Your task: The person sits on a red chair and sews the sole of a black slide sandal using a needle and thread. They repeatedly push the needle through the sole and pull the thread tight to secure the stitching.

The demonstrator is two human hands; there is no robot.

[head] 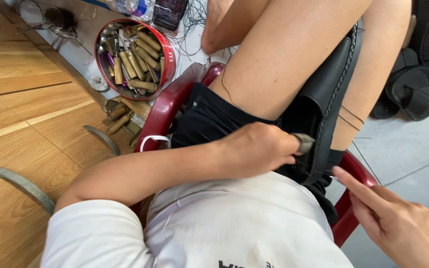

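I sit on a dark red plastic chair with a black leather piece clamped between my bare legs; braided stitching runs along its edge. My left hand is closed against the near end of the leather, its thumb in a grey finger guard, pinching the seam. My right hand hovers at the lower right, fingers extended toward the leather's near end; a thin thread may run from them, but I cannot tell. Dark threads lie across my right leg.
A round red tin full of wooden-handled tools sits on the floor to the left, more handles beside it. Curved metal pieces lie on the wood-pattern floor. Black leather shoe parts lie at the right on grey floor.
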